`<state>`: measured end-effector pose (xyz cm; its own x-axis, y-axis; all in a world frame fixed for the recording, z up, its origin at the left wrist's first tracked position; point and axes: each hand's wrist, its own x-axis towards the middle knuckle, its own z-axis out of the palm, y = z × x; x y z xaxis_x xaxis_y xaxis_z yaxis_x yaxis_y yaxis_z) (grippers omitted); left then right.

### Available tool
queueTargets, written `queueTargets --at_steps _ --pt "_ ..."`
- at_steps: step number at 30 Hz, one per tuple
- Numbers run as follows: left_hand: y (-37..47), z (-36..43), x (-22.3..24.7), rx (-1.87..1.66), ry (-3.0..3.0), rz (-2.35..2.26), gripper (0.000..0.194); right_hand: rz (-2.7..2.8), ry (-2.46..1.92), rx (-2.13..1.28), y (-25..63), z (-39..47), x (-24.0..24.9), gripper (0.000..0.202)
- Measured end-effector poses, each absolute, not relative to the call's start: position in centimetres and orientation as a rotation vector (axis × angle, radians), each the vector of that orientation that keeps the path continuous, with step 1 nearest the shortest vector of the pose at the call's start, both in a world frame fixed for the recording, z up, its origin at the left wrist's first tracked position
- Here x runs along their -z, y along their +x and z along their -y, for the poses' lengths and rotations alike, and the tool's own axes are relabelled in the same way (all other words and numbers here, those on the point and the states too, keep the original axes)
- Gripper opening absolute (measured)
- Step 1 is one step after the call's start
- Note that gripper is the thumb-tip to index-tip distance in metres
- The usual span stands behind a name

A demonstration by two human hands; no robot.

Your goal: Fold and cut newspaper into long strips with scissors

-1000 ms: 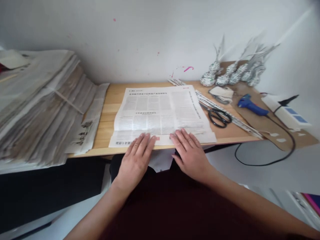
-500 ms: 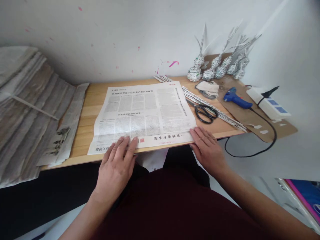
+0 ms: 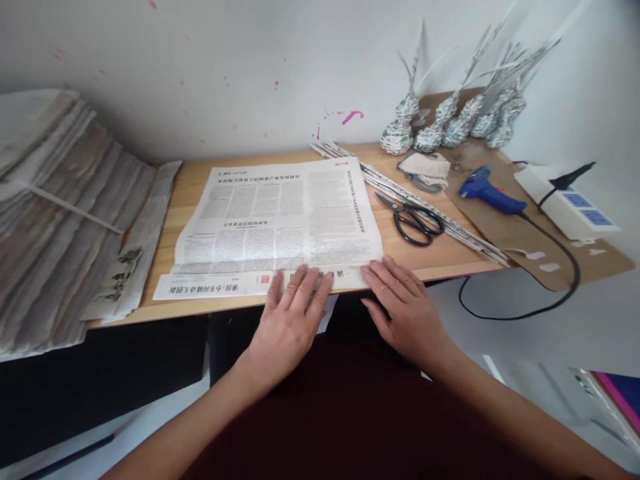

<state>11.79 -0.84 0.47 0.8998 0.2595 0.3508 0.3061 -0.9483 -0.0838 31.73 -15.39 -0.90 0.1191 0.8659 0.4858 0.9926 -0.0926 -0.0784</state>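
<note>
A newspaper sheet [image 3: 260, 220] lies on the wooden table, its near edge folded over into a strip along the table's front edge. My left hand [image 3: 295, 313] rests on the middle of that strip, fingers spread flat and pointing away from me. To its right, my right hand [image 3: 400, 293] lies with extended fingertips on the strip's right end, the thumb a little apart below. Neither hand grips anything. Black-handled scissors [image 3: 417, 223] lie beside the sheet's right edge, next to thin rolled paper sticks [image 3: 450, 230].
A tied stack of newspapers [image 3: 65, 220] fills the left end. Several woven paper gourds [image 3: 399, 135] stand at the back right. Near them are a folded cloth [image 3: 425, 170], a blue glue gun [image 3: 495, 193] with a black cord and a white power strip [image 3: 565, 207].
My left hand has slid right along the folded strip, closer to my right hand, uncovering the strip's left part. The camera view has shifted slightly, and the scissors show more fully.
</note>
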Motion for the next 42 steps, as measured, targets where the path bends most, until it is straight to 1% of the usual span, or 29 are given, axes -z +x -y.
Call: queueTargets --at_steps 4,8,9,11,14,16,20,25,29,31,34,36,39,40,42 --pt "13.0 1.2 -0.3 0.482 -2.877 0.444 0.066 1.825 -1.996 0.36 33.7 17.1 -0.1 0.05" --pt "14.0 1.1 -0.3 0.602 -2.913 0.33 0.057 1.701 -1.969 0.174 37.1 17.4 -2.8 0.028" --pt "14.2 1.1 -0.4 0.619 -2.92 0.288 0.054 1.664 -2.011 0.175 38.1 17.0 -3.6 0.027" --pt "14.6 1.2 -0.7 0.641 -2.909 0.222 0.048 1.648 -2.124 0.166 40.1 15.6 -5.2 0.034" --pt "15.0 1.2 -1.3 0.645 -2.891 0.211 0.042 1.671 -2.271 0.025 42.7 12.8 -6.6 0.041" --pt "15.1 1.2 -1.5 0.655 -2.892 0.209 0.041 1.699 -2.318 -0.079 44.1 11.1 -6.9 0.039" --pt "14.8 1.1 -1.2 0.727 -2.89 0.208 0.044 1.632 -2.457 -0.145 46.1 9.6 -6.9 0.042" --pt "13.8 1.4 -0.9 0.722 -2.932 0.248 0.047 1.651 -2.625 -0.228 47.2 9.6 -7.1 0.032" --pt "13.7 1.2 -1.2 0.762 -2.937 0.247 0.044 1.685 -2.669 -0.215 47.1 9.3 -7.2 0.029" --pt "13.9 1.1 -1.3 0.802 -2.934 0.235 0.041 1.671 -2.685 -0.222 47.0 9.2 -7.3 0.031" --pt "13.9 1.0 -1.4 0.814 -2.939 0.22 0.039 1.623 -2.68 -0.322 46.9 9.7 -7.9 0.036" --pt "13.9 1.1 -1.6 0.797 -2.953 0.221 0.039 1.561 -2.6 -0.542 46.7 10.5 -8.4 0.037" --pt "14.3 1.0 -1.9 0.775 -2.963 0.245 0.038 1.214 -2.321 -1.099 45.6 12.0 -8.9 0.041" --pt "14.5 1.0 -1.9 0.774 -2.96 0.245 0.037 1.078 -2.214 -1.249 45.1 12.5 -9.0 0.039" --pt "15.1 1.0 -2.0 0.772 -2.946 0.231 0.035 0.935 -2.072 -1.403 44.1 13.5 -8.9 0.03"
